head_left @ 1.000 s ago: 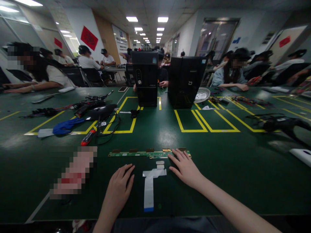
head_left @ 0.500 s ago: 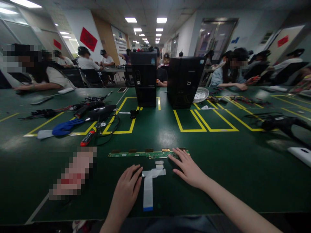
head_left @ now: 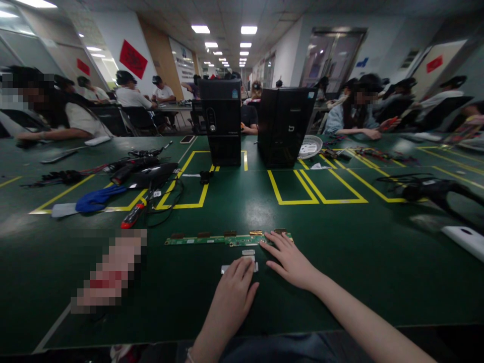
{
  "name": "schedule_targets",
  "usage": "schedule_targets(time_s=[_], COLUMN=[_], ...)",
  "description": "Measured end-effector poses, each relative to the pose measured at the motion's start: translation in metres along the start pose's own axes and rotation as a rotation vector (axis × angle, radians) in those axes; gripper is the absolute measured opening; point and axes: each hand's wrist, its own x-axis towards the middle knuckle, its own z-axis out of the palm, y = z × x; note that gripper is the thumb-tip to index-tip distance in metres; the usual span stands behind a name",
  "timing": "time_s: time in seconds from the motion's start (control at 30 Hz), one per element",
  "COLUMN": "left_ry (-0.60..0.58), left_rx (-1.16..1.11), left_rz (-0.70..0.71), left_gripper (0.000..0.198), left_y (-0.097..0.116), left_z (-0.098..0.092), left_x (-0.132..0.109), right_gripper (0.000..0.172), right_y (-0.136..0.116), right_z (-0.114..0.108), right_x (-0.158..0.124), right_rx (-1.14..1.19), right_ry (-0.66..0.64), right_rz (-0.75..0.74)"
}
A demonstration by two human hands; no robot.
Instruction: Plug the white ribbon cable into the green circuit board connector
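A long, narrow green circuit board [head_left: 212,241] lies crosswise on the table, with brown-gold tabs along its far edge. My right hand [head_left: 293,259] rests over the board's right end, fingers stretched and spread, gripping nothing. Just in front of the board is a white flat ribbon cable [head_left: 224,269], with its connector end [head_left: 248,252] showing. On top of this cable lies my left hand [head_left: 235,282], its fingers extended and slightly curved; it hides most of the cable, including the lower strip.
Two black computer towers [head_left: 223,126] [head_left: 285,128] stand at the back. At left are a red-black screwdriver [head_left: 132,216], a blue glove [head_left: 96,199], dark cables and a blurred-out flat item [head_left: 113,272]. A white device [head_left: 465,242] lies right. Other people sit around.
My left hand has moved right, from beside the ribbon cable to over it, covering the strip that showed before. My right hand stays on the board. The view has shifted slightly.
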Motion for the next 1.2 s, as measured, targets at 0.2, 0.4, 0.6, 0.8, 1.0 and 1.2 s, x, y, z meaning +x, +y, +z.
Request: schedule_targets(time_s=[0.2, 0.4, 0.6, 0.8, 1.0, 1.2], left_ry=[-0.010, 0.019, 0.019, -0.014, -0.020, -0.007], left_rx=[0.053, 0.067, 0.047, 0.041, 0.040, 0.049], left_rz=[0.030, 0.025, 0.026, 0.016, 0.008, 0.003], left_gripper=[0.041, 0.041, 0.041, 0.040, 0.040, 0.040], left_y=[0.006, 0.005, 0.003, 0.003, 0.003, 0.004], left_z=[0.010, 0.018, 0.018, 0.014, 0.013, 0.016], left_x=[0.007, 0.008, 0.008, 0.010, 0.010, 0.010], right_gripper=[0.054, 0.054, 0.054, 0.054, 0.054, 0.054], right_y=[0.002, 0.000, 0.001, -0.001, -0.002, -0.001], right_z=[0.001, -0.001, 0.001, -0.002, -0.003, -0.002], right_x=[-0.001, 0.000, 0.000, 0.000, 0.000, 0.000], right_rx=[0.005, 0.000, 0.002, 0.002, -0.001, 0.000], right_ry=[-0.003, -0.018, -0.004, -0.018, -0.024, -0.017], right_rz=[0.003, 0.004, 0.007, 0.011, 0.015, 0.010])
